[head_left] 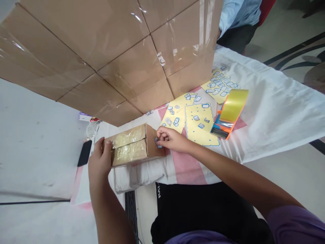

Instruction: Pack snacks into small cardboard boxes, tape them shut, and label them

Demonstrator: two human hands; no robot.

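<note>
A small cardboard box [132, 144] lies before me, its top seam covered with shiny tape. My left hand [100, 157] grips the box's left end, thumb on top and fingers round the far side. At the opposite end, my right hand [167, 138] pinches a small blue-edged sticker [158, 142] against the box's end face. How much of the sticker is stuck down is hidden by the fingers. To the right lie yellow sheets [200, 130] carrying several similar stickers.
A wall of taped cardboard boxes [122, 51] stands behind the small box. An orange tape dispenser [228, 117] with yellow tape rests at the right. A black phone [84, 153] lies at the left. Another person's sleeve [231, 15] shows at the top right.
</note>
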